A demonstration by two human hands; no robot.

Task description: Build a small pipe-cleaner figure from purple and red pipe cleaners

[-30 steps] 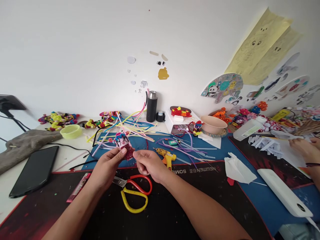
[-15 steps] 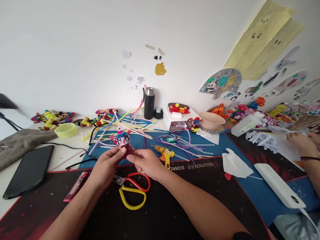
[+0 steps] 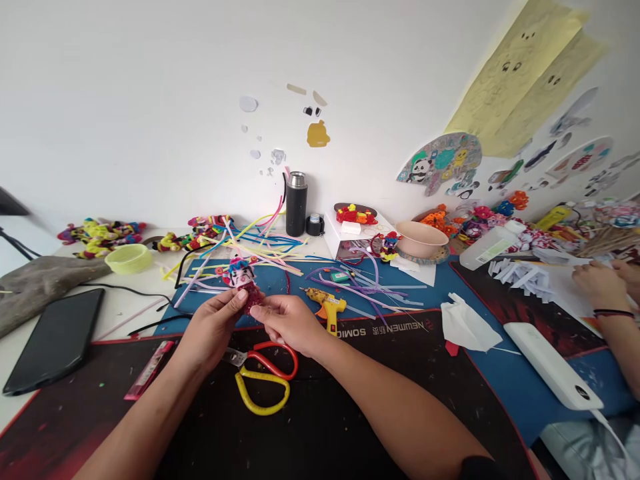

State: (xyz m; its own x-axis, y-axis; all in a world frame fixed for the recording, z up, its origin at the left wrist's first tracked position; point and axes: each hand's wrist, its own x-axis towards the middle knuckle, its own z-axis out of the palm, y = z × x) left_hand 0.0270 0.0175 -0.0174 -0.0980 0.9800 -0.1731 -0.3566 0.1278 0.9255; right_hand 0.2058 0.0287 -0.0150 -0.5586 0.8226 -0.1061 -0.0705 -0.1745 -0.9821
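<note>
My left hand (image 3: pixel 213 325) and my right hand (image 3: pixel 287 322) meet above the desk mat, both pinched on a small pipe-cleaner doll (image 3: pixel 243 283). The doll has a white painted face, a blue and red headdress and a dark red fuzzy body. The left fingers grip the body from the left, the right fingertips touch its lower right side. Red and yellow scissors (image 3: pixel 265 377) lie just below the hands. A yellow glue gun (image 3: pixel 327 305) rests right of my right hand.
Loose pipe cleaners (image 3: pixel 260 257) spread behind the doll. A black flask (image 3: pixel 296 203), a white box (image 3: pixel 350 240) and a pink bowl (image 3: pixel 421 240) stand further back. A black phone (image 3: pixel 53 337) lies left, a white power bank (image 3: pixel 553 367) right. Another person's hand (image 3: pixel 597 283) handles paper at the far right.
My hands stayed together on the doll, and the right fingertips closed in on its body. The view has shifted slightly.
</note>
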